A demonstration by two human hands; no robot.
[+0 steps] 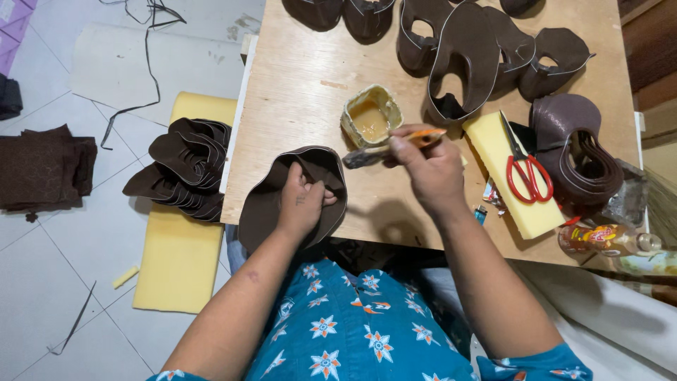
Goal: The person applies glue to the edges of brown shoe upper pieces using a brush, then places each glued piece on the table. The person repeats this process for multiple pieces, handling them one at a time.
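A dark brown leather piece (266,204) lies at the lower left of the wooden worktop (303,77), near the centre of the frame. It is curved, with a thin pale line running along its edge, and its surface looks smooth and matte. Part of it hangs over the worktop's near edge. The left hand (302,201) rests on top of it, fingers curled and pressing it down.

The right hand (431,169) is closed around a brush (395,147) with an orange handle; the dark, glue-caked bristles point left, just beside the upper edge of the leather piece. Just above the brush stands a small square glue pot (369,116), smeared and holding yellowish-amber liquid.

Across the top of the frame lie more cut brown leather shapes (465,56), several with oval openings and the same pale edging. To the right, red-handled scissors (525,169) lie on a yellow foam block (493,141), beside a coil of brown strap (578,152). A small bottle (606,238) lies at the right edge.

On the tiled floor at the left, a stack of leather pieces (185,169) sits on a yellow foam sheet (180,257).
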